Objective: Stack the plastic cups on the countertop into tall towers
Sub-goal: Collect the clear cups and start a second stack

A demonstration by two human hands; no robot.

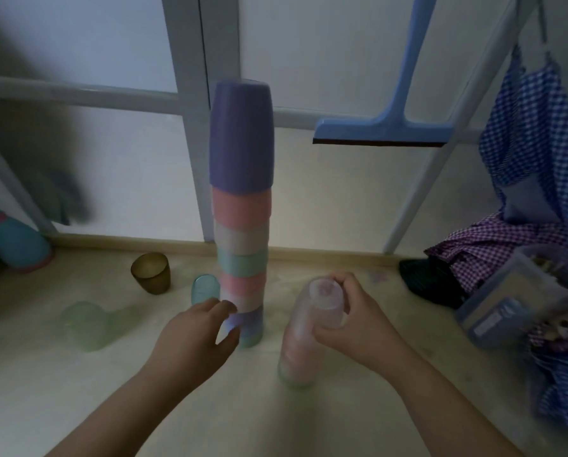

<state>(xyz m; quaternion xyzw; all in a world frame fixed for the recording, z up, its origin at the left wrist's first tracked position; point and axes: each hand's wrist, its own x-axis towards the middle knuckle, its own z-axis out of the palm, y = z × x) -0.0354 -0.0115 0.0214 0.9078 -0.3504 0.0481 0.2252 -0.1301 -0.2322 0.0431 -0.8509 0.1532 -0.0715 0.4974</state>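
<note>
While the left hand (195,331) grips the tall tower (241,225) low down, the right hand (355,319) pinches a clear cup (325,300). It tops a short stack (300,354).

Pretty dim in here, everything looks bluish. Frosted window panes (127,179) in a white frame (190,94) run from 10 to 1 o'clock. Blue squeegee (381,130) at 1, checked cloth (533,143) at 3, pale countertop (45,374) across the bottom.

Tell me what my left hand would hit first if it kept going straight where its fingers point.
The left hand points forward-right at the foot of the tall cup tower. It would likely meet the lilac cup near the base first; its fingertips look almost on it, though depth is unclear.
</note>
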